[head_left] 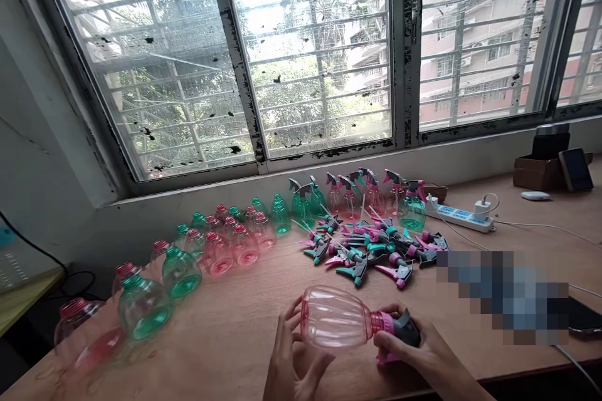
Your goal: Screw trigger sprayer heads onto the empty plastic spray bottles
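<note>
A translucent pink, ribbed plastic bottle [336, 316] is held on its side above the near edge of the brown wooden table [211, 338], between the two hands. Its long axis runs roughly left to right, base towards the left hand [289, 357], neck towards the right hand [426, 348]. A dark-grey plastic trigger head [406, 328] with a bright pink collar [387, 322] sits at the neck, in line with the bottle. The right hand is the nearer to this joint, its thumb and fingers pinching the trigger head about the collar. The left hand is spread, fingers curved at the base, thumb standing clear; whether its fingertips bear on the plastic cannot be told with certainty. Beyond lies a heap of loose grey, pink and green trigger heads [374, 238]. No brand, label or writing is legible on the held bottle; the blue markings on the white plastic power strip [461, 216] are too small to read.
</note>
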A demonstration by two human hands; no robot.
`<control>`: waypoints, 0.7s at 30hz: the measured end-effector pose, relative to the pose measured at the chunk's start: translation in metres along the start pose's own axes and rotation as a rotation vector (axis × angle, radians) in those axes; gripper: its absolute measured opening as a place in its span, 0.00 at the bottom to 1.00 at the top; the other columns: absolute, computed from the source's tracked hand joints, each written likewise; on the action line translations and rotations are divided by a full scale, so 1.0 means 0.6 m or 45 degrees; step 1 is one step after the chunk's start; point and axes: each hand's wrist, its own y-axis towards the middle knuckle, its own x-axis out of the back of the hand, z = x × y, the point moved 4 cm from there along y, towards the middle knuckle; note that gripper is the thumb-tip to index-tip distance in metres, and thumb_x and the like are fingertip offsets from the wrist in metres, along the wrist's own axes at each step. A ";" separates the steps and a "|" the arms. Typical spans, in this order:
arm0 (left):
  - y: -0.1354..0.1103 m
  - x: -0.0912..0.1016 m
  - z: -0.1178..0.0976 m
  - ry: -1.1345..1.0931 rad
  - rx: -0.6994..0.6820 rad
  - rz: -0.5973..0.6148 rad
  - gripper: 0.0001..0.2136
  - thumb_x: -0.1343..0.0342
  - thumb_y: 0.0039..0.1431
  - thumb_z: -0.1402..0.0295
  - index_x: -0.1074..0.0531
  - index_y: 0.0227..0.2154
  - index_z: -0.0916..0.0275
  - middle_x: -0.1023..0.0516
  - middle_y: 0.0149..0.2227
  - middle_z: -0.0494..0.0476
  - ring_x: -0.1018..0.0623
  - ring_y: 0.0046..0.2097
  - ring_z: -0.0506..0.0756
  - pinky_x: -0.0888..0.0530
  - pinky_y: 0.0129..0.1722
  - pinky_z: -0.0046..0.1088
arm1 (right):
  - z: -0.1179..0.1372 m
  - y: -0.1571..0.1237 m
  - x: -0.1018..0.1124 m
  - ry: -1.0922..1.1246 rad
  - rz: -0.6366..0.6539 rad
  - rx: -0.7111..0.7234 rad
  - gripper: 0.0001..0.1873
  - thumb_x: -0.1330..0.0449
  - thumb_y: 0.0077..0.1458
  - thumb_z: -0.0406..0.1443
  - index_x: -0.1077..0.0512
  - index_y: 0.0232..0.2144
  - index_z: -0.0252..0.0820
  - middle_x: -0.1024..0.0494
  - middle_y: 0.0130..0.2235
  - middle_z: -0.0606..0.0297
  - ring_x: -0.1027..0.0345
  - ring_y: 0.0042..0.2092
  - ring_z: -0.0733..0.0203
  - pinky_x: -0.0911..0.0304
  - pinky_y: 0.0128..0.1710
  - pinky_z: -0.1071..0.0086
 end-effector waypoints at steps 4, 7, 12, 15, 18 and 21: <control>-0.001 -0.001 0.003 -0.120 0.058 0.026 0.23 0.43 0.60 0.48 0.28 0.50 0.59 0.36 0.65 0.68 0.24 0.56 0.65 0.19 0.46 0.37 | -0.001 0.000 0.000 0.000 0.007 -0.011 0.19 0.33 0.56 0.47 0.29 0.40 0.39 0.18 0.26 0.65 0.23 0.29 0.57 0.28 0.33 0.66; 0.000 -0.002 0.013 -0.142 0.100 0.033 0.19 0.46 0.64 0.52 0.28 0.51 0.58 0.36 0.65 0.67 0.22 0.54 0.64 0.18 0.43 0.36 | -0.004 0.003 0.000 0.029 0.003 -0.032 0.20 0.32 0.55 0.47 0.29 0.40 0.39 0.18 0.26 0.64 0.23 0.29 0.56 0.28 0.33 0.65; 0.000 0.001 0.016 -0.017 -0.016 -0.027 0.20 0.42 0.62 0.56 0.29 0.55 0.55 0.33 0.64 0.66 0.29 0.62 0.68 0.20 0.47 0.38 | -0.001 0.003 -0.002 0.083 -0.045 -0.036 0.19 0.32 0.55 0.48 0.29 0.39 0.39 0.19 0.25 0.65 0.23 0.28 0.57 0.28 0.33 0.65; -0.002 0.001 0.010 0.061 -0.057 -0.029 0.22 0.39 0.59 0.56 0.29 0.55 0.55 0.33 0.64 0.66 0.27 0.60 0.67 0.21 0.48 0.39 | 0.001 0.001 -0.002 0.102 -0.043 -0.055 0.19 0.32 0.55 0.47 0.29 0.39 0.39 0.19 0.25 0.65 0.23 0.28 0.57 0.27 0.34 0.65; -0.001 0.002 0.003 0.068 -0.056 -0.001 0.27 0.35 0.54 0.52 0.29 0.54 0.57 0.32 0.63 0.68 0.26 0.59 0.68 0.22 0.49 0.41 | 0.001 0.001 -0.002 0.098 -0.016 -0.044 0.19 0.32 0.55 0.47 0.30 0.39 0.40 0.18 0.26 0.65 0.23 0.29 0.56 0.27 0.34 0.65; 0.003 0.005 0.000 0.017 -0.038 0.001 0.20 0.40 0.58 0.50 0.25 0.46 0.59 0.30 0.61 0.68 0.29 0.62 0.68 0.26 0.56 0.44 | -0.001 0.002 -0.002 0.057 0.013 -0.022 0.19 0.31 0.54 0.46 0.29 0.39 0.40 0.18 0.26 0.65 0.23 0.29 0.57 0.27 0.33 0.66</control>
